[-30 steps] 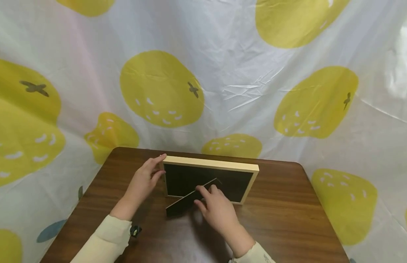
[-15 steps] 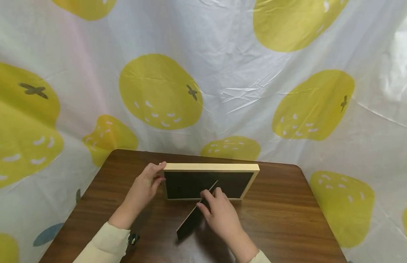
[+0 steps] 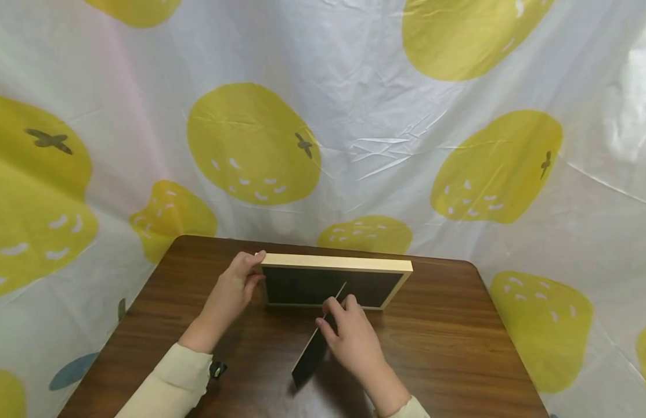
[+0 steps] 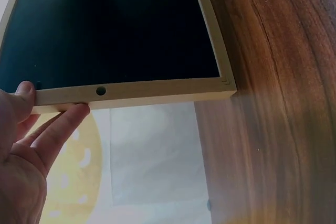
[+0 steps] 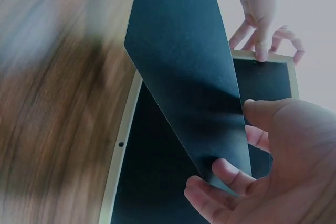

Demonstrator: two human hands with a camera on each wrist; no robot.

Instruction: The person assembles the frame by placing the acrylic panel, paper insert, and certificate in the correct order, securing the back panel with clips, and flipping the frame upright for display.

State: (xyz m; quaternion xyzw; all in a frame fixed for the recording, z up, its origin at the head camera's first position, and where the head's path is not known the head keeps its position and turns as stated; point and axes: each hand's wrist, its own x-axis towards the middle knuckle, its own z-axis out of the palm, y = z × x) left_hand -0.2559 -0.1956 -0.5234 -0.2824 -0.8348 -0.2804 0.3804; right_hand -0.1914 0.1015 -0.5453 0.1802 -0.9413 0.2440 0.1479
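A picture frame (image 3: 333, 262) with a pale wooden border and black back panel stands on its long edge, its back facing me. My left hand (image 3: 230, 296) grips its left end, thumb on the back side and fingers along the outer edge, as the left wrist view shows. A flat black easel leg (image 3: 309, 360) swings out from the back panel (image 4: 121, 35). My right hand (image 3: 354, 337) pinches this leg near its upper end. In the right wrist view the thumb lies at one long edge of the leg (image 5: 184, 51) and the fingertips at its narrow end.
The frame stands on a brown wood-grain table (image 3: 448, 348) toward the back. Behind it hangs a white curtain (image 3: 375, 174) printed with yellow fruit. A small dark object (image 3: 217, 369) shows beside the left sleeve (image 3: 171, 380).
The easel leg has swung away from the back panel, its free end coming toward me and to the right. My right hand has shifted slightly right with it. The left hand keeps its hold.
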